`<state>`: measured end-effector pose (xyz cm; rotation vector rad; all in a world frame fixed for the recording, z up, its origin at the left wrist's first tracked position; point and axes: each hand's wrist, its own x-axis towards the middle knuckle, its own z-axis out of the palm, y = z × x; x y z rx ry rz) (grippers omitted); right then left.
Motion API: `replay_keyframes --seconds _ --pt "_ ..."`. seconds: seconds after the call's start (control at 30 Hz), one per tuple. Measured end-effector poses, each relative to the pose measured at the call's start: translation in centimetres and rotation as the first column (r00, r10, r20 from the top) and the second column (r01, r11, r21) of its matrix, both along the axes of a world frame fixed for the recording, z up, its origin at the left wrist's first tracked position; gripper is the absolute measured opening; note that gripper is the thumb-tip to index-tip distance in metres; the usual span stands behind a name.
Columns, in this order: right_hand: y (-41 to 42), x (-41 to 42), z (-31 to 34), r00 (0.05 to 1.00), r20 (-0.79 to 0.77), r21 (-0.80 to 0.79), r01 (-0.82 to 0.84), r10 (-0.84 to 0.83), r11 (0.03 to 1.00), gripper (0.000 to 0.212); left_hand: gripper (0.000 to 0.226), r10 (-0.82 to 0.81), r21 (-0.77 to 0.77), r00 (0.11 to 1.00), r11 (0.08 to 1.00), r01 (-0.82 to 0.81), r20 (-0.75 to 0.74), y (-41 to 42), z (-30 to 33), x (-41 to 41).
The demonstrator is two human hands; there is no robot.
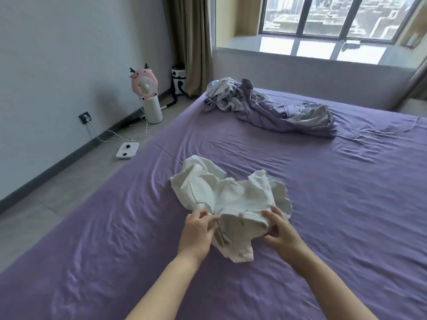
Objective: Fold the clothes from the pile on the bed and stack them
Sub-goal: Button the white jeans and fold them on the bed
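My left hand (198,229) and right hand (280,230) pinch the near edge of the white garment (231,195), spreading it flat for folding

Pretty clearly a bedroom in someone's home. Most of the view is taken up by a wide bed (323,204) covered in a wrinkled purple sheet, with crumpled bedding (272,109) left near its far left corner. A big window (335,17) with a deep sill and brown curtains (187,42) is seen beyond the far edge, city buildings outside. On the grey floor past the left edge, a pink cartoon fan (143,85) is plugged into a wall socket (85,117), and a white bathroom scale (127,150) is laid nearby.
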<state>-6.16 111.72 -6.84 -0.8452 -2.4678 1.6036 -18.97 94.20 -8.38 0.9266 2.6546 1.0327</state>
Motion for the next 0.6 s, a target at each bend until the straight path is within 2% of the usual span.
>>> replay_keyframes --seconds 0.1,0.2,0.27,0.33,0.4,0.47,0.53,0.6 --pt "-0.3 3.2 4.5 0.994 -0.093 0.1 0.067 -0.057 0.993 0.044 0.016 0.041 0.182 0.992 0.981 -0.063 0.12 -0.1 6.0 2.7" --pt "-1.1 7.1 9.6 0.977 -0.18 0.167 0.142 -0.111 0.976 0.035 0.01 0.051 0.273 0.983 0.957 -0.099 0.178 -0.6 12.3 5.7" --pt "-1.1 9.9 12.8 0.961 -0.227 0.255 0.213 -0.156 0.943 0.032 0.012 0.043 0.317 0.979 0.942 -0.106 0.2 -1.3 16.7 7.6" --pt "-1.0 12.6 16.4 0.953 -0.245 0.354 0.26 -0.179 0.898 0.02 0.017 0.027 0.369 0.977 0.923 -0.106 0.213 -2.2 21.3 9.6" --pt "-1.2 15.4 20.3 0.95 -0.239 0.49 0.297 -0.201 0.82 0.025 0.031 -0.039 0.402 0.973 0.914 -0.058 0.228 -3.3 25.7 11.7" --pt "-1.4 18.2 23.9 0.93 -0.275 0.649 0.366 -0.243 0.668 0.029 0.041 -0.132 0.408 0.97 0.912 0.04 0.202 -4.4 29.3 13.9" --pt "-1.6 20.8 27.6 0.884 -0.383 0.703 0.466 -0.266 0.537 0.029 0.041 -0.178 0.39 0.98 0.912 0.129 0.093 -5.4 32.1 16.1" --pt "-1.7 23.1 30.8 0.846 -0.495 0.717 0.527 -0.198 0.456 0.029 0.034 -0.15 0.343 0.986 0.924 0.168 -0.079 -6.1 34.2 18.1"
